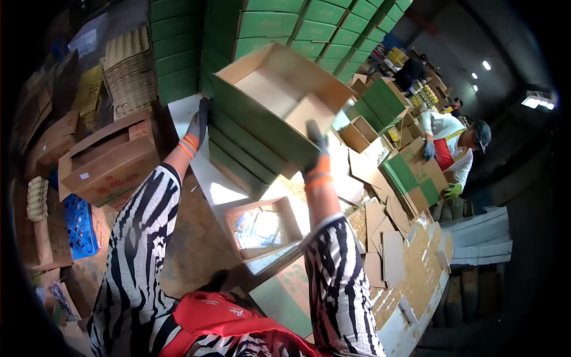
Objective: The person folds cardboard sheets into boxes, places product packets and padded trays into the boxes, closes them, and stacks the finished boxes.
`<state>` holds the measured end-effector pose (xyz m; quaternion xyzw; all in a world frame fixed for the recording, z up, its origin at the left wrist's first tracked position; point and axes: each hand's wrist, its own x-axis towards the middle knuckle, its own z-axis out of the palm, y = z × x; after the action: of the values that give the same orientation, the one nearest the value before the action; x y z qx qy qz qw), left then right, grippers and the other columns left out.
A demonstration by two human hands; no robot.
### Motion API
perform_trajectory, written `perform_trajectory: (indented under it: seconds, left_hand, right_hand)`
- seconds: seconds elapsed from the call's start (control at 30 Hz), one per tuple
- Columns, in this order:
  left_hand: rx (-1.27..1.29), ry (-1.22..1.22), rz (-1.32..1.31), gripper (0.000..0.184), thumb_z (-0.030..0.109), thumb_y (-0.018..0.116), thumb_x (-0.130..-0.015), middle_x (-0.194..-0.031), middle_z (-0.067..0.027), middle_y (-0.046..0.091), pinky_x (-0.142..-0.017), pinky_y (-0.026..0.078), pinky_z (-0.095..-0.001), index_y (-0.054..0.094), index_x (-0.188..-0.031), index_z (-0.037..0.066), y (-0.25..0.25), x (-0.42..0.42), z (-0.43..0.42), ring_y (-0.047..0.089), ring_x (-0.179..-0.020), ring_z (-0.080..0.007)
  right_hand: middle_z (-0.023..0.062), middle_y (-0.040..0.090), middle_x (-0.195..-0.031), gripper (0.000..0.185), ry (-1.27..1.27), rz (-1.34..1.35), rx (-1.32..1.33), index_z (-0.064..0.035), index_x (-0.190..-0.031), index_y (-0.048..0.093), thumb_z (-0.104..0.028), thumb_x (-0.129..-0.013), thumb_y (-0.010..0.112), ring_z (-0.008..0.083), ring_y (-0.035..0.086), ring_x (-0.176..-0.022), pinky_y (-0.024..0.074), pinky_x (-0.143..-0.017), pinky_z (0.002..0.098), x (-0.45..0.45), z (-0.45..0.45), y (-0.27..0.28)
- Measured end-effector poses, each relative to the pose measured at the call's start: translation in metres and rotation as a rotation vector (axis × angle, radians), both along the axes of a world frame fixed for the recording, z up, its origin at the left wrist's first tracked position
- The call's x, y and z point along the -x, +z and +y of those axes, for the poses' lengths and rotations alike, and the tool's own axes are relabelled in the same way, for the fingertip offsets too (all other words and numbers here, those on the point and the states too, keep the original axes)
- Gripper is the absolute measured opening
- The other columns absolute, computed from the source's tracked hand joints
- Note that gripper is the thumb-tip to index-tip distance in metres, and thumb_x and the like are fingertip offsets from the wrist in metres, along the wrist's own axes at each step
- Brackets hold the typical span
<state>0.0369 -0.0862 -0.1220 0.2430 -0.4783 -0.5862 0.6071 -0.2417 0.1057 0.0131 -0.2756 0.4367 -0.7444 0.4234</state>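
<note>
Head view: dark-gloved left hand [203, 118] nearly straight at green open-topped cardboard box [256, 114], grip unclear; dark-gloved right hand [319, 146] part-closed, gripping it.

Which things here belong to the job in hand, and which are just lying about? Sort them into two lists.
Part of the job, it seems:
open green box
green stack beneath it
left hand, beside the box
right hand, at the box's rim

Apparently just lying about:
blue tray
open brown carton
pile of pale trays
</note>
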Motion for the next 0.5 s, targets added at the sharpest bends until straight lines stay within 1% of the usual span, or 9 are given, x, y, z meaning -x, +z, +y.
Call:
perform_trajectory:
  seconds: [0.03, 0.17, 0.23, 0.27, 0.3, 0.33, 0.37, 0.43, 0.5]
  left_hand:
    - [0.089, 0.071, 0.062, 0.053, 0.035, 0.035, -0.103, -0.139, -0.0061, 0.047, -0.108, 0.030, -0.0263, 0.035, -0.143, 0.000, -0.069, 0.000, -0.043, 0.045, -0.125, -0.0173]
    - [-0.113, 0.129, -0.123, 0.043, 0.022, 0.035, -0.103, -0.138, -0.0104, 0.048, -0.103, 0.036, -0.0290, 0.038, -0.141, 0.001, -0.008, -0.011, -0.002, 0.048, -0.123, -0.0213]
    - [-0.087, 0.311, -0.317, 0.043, 0.023, 0.038, -0.102, -0.136, -0.0121, 0.049, -0.101, 0.038, -0.0306, 0.041, -0.138, -0.001, 0.014, -0.004, 0.008, 0.049, -0.122, -0.0234]
    - [-0.030, 0.403, -0.395, 0.043, 0.022, 0.039, -0.102, -0.136, -0.0130, 0.049, -0.102, 0.038, -0.0315, 0.040, -0.138, -0.001, 0.030, 0.000, 0.027, 0.049, -0.122, -0.0242]
    - [0.027, 0.495, -0.468, 0.043, 0.021, 0.040, -0.101, -0.136, -0.0138, 0.048, -0.102, 0.037, -0.0323, 0.040, -0.138, -0.002, 0.046, 0.004, 0.054, 0.048, -0.122, -0.0250]
    - [0.084, 0.581, -0.543, 0.043, 0.020, 0.041, -0.101, -0.137, -0.0147, 0.048, -0.103, 0.037, -0.0332, 0.039, -0.138, -0.002, 0.058, 0.011, 0.087, 0.048, -0.123, -0.0258]
    - [0.150, 0.656, -0.617, 0.044, 0.019, 0.042, -0.101, -0.137, -0.0156, 0.048, -0.103, 0.037, -0.0340, 0.039, -0.138, -0.003, 0.063, 0.023, 0.118, 0.047, -0.123, -0.0267]
    - [0.219, 0.381, -0.221, 0.050, 0.016, 0.048, -0.098, -0.141, -0.0196, 0.042, -0.106, 0.034, -0.0371, 0.034, -0.141, -0.004, 0.048, 0.049, 0.212, 0.041, -0.130, -0.0303]
    - [0.289, 0.041, -0.665, 0.057, 0.013, 0.051, -0.095, -0.149, -0.0210, 0.030, -0.111, 0.026, -0.0367, 0.027, -0.144, -0.005, 0.036, 0.072, 0.303, 0.032, -0.136, -0.0309]
  right_hand:
    - [0.0089, 0.057, -0.120, 0.044, -0.050, 0.014, -0.087, -0.0054, -0.124, 0.054, -0.036, -0.093, 0.059, 0.0190, 0.058, -0.103, 0.0503, -0.087, 0.0333, -0.012, -0.020, -0.013]
    - [0.0100, 0.056, -0.119, 0.068, 0.055, -0.024, -0.197, -0.0054, -0.135, 0.042, -0.054, -0.089, 0.056, 0.0199, 0.055, -0.106, 0.0424, -0.094, 0.0319, -0.017, -0.025, -0.001]
    - [0.0081, 0.055, -0.118, 0.069, 0.336, -0.121, -0.136, -0.0086, -0.135, 0.041, -0.057, -0.088, 0.056, 0.0194, 0.053, -0.103, 0.0413, -0.094, 0.0333, -0.011, 0.016, 0.008]
    - [0.0046, 0.052, -0.120, 0.061, 0.095, -0.300, -0.228, -0.0113, -0.133, 0.046, -0.054, -0.090, 0.056, 0.0172, 0.051, -0.099, 0.0420, -0.093, 0.0370, -0.002, 0.035, -0.014]
    - [0.0050, 0.047, -0.131, 0.058, 0.032, -0.289, -0.336, -0.0123, -0.140, 0.042, -0.044, -0.094, 0.055, 0.0172, 0.050, -0.108, 0.0412, -0.097, 0.0406, -0.001, 0.065, -0.018]
    - [0.0082, 0.042, -0.140, 0.058, 0.075, 0.299, -0.073, -0.0098, -0.146, 0.033, -0.032, -0.097, 0.053, 0.0178, 0.046, -0.121, 0.0397, -0.101, 0.0380, 0.020, 0.117, -0.071]
    - [0.0095, 0.037, -0.145, 0.057, -0.025, 0.159, -0.243, -0.0062, -0.147, 0.029, -0.023, -0.098, 0.053, 0.0179, 0.041, -0.128, 0.0389, -0.102, 0.0352, 0.008, 0.169, -0.032]
    - [0.0116, 0.036, -0.147, 0.059, -0.264, 0.508, -0.337, -0.0015, -0.146, 0.028, -0.015, -0.095, 0.056, 0.0206, 0.040, -0.129, 0.0372, -0.104, 0.0321, 0.022, 0.275, -0.055]
    - [0.0168, 0.036, -0.147, 0.064, -0.568, 0.673, -0.489, 0.0035, -0.143, 0.032, -0.016, -0.090, 0.062, 0.0249, 0.040, -0.130, 0.0331, -0.107, 0.0341, 0.039, 0.387, -0.075]
